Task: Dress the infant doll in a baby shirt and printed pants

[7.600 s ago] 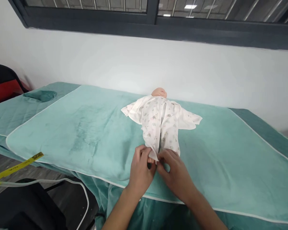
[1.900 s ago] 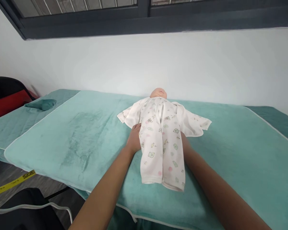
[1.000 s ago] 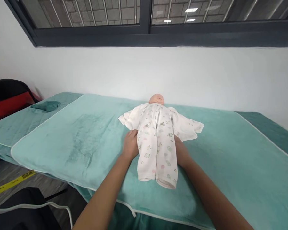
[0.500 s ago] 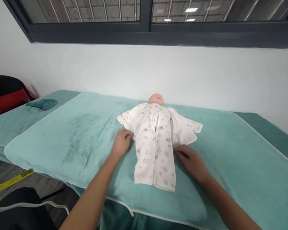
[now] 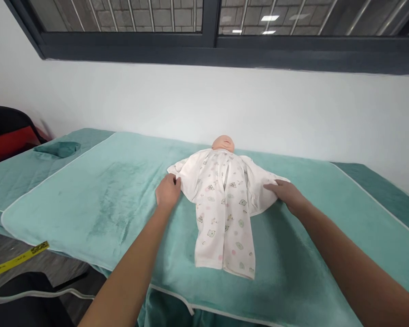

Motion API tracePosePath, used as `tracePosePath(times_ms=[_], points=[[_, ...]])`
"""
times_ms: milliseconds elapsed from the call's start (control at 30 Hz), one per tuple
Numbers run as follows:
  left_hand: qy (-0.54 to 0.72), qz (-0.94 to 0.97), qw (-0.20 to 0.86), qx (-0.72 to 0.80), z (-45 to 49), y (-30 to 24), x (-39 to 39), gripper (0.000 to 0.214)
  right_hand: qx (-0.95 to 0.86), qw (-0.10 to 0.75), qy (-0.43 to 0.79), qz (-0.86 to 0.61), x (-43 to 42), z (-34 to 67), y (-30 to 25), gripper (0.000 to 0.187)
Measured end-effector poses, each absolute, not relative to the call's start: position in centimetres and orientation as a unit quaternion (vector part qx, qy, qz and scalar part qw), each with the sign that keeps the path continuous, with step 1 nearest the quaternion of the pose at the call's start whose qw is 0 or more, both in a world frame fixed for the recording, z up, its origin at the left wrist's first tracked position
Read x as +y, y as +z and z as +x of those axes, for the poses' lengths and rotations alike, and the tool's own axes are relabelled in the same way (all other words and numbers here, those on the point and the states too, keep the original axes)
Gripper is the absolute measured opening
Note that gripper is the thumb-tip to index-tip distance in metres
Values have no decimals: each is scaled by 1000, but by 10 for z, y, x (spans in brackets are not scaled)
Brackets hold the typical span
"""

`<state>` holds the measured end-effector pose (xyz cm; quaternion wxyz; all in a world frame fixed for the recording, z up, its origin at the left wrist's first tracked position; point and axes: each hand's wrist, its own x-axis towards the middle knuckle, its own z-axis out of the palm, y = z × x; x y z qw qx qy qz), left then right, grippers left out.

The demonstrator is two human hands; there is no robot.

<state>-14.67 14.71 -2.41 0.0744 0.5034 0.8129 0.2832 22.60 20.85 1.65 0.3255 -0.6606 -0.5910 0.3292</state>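
A baby doll (image 5: 223, 143) lies on its back, its head toward the wall. Over its body is a white printed baby gown (image 5: 221, 218), the two front panels meeting down the middle and the sleeves spread to both sides. My left hand (image 5: 168, 190) pinches the lower edge of the left sleeve near its cuff. On the other side, my right hand (image 5: 286, 194) grips the right sleeve close to its end, thumb and fingers on the cloth. The doll's arms and legs are hidden under the fabric.
A teal plush cover (image 5: 88, 195) with white piping spreads over the bed. At the left are a face hole (image 5: 57, 149), a red and black item (image 5: 12, 141), yellow tape (image 5: 17, 261) and a pale cable (image 5: 37, 294). A wall and window (image 5: 211, 50) stand behind.
Both hands have moved up the gown's sides to the sleeve ends. My right hand has gone from beside the gown's body to the right sleeve and taken hold of it.
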Motion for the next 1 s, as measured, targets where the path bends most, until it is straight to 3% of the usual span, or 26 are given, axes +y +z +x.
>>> tracePosePath(times_ms=[100,200,233,367,467,700,900,1000], points=[[298,483,76,820,-149,-23,144,26,-572,400,476,-535,213,201,54,36],[310,476,78,820,-150,-22,143,26,-603,412,525,-437,205,166,89,46],[314,475,78,818,-150,-23,143,25,-634,391,511,-430,199,154,96,49],[337,470,80,812,-150,-24,143,24,-779,172,355,-487,170,121,97,58],[360,465,81,805,-150,-24,143,25,-802,118,307,-498,153,118,91,59],[421,488,75,761,-138,-25,131,28,-779,274,263,-499,167,102,96,30],[564,550,109,606,-97,7,131,30,-749,330,250,-518,200,66,75,23],[557,637,110,522,-72,30,133,29,-711,373,291,-520,212,66,69,27]])
